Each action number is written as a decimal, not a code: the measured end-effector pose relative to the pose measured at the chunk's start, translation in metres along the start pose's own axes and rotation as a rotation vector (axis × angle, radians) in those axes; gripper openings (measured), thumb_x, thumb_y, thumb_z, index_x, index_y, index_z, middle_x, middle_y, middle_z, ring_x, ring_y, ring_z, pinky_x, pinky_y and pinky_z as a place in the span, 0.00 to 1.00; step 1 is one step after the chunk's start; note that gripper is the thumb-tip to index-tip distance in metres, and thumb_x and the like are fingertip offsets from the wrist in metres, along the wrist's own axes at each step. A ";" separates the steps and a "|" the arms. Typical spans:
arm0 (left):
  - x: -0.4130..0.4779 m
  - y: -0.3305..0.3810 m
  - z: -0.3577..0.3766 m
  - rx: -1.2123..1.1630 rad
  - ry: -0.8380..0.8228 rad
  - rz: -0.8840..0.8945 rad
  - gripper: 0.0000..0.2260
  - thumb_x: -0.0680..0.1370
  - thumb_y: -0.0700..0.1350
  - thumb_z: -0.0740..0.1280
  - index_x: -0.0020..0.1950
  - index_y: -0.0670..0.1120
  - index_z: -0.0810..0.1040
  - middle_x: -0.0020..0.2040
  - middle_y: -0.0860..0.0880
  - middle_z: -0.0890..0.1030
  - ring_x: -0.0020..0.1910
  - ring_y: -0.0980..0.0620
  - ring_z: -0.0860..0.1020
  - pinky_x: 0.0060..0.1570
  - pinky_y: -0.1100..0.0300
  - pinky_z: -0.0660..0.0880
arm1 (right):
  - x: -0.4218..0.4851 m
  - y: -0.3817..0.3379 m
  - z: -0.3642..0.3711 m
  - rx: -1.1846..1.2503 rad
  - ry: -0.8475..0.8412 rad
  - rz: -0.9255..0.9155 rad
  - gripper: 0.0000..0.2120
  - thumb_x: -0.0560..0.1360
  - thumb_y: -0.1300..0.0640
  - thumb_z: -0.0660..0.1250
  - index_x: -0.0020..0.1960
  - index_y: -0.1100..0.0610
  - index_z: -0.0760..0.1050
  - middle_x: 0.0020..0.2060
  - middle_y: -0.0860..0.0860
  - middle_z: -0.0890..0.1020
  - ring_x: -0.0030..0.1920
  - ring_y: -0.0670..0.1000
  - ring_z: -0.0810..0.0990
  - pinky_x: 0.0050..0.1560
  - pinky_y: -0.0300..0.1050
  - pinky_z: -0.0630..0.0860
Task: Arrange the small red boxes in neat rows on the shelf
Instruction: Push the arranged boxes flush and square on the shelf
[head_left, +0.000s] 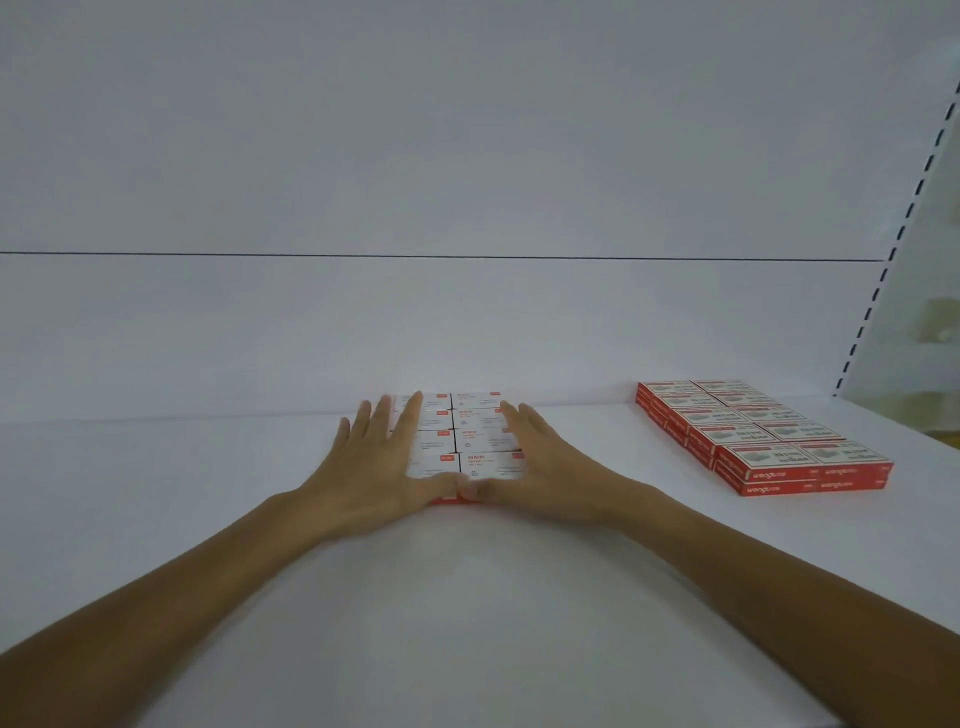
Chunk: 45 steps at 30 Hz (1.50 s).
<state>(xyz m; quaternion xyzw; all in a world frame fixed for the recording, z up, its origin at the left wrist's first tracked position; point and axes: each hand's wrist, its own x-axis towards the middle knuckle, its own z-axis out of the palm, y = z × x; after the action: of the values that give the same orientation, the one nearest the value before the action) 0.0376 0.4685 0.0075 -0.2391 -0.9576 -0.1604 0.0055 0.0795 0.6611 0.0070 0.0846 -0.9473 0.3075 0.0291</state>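
Both hands lie flat with fingers straight. The left hand (371, 467) and right hand (545, 467) press the two sides of a two-column block of white-topped red boxes (480, 441) at mid-shelf, thumbs meeting at its near edge. At 3 o'clock, well apart, a two-layer block of red boxes (763, 436) sits on the white shelf (467, 597).

Light even, diffuse and cool; source not in view. White shelf (208, 493) reads greyish, without glare. Soft faint shadows on the near side. Tops of the central boxes (480, 441) washed out, print unreadable. Overall focus soft. Wide-angle lean in the far-right slotted upright (893, 249).
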 end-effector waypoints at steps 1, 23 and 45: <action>0.002 0.006 -0.002 -0.019 0.025 0.017 0.52 0.57 0.77 0.46 0.74 0.54 0.36 0.77 0.46 0.42 0.75 0.47 0.38 0.73 0.49 0.39 | 0.001 0.001 -0.006 0.010 0.042 -0.005 0.50 0.66 0.35 0.67 0.76 0.52 0.43 0.75 0.49 0.49 0.75 0.49 0.50 0.74 0.48 0.52; 0.127 0.263 0.084 -0.550 0.037 -0.132 0.34 0.75 0.64 0.56 0.75 0.51 0.49 0.75 0.46 0.60 0.68 0.46 0.68 0.61 0.55 0.68 | -0.047 0.226 -0.206 0.025 0.164 0.265 0.33 0.75 0.40 0.60 0.74 0.53 0.55 0.73 0.52 0.62 0.71 0.54 0.63 0.68 0.52 0.61; 0.141 0.275 0.103 -0.582 -0.022 -0.154 0.39 0.64 0.66 0.60 0.72 0.53 0.59 0.73 0.48 0.58 0.63 0.48 0.71 0.59 0.53 0.72 | -0.026 0.228 -0.181 0.175 0.020 0.293 0.28 0.73 0.44 0.62 0.67 0.60 0.63 0.61 0.56 0.72 0.54 0.53 0.76 0.38 0.41 0.70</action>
<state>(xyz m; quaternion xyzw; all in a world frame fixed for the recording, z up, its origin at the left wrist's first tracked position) 0.0455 0.7938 0.0062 -0.1592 -0.8868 -0.4253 -0.0858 0.0656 0.9524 0.0188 -0.0553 -0.9188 0.3907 -0.0142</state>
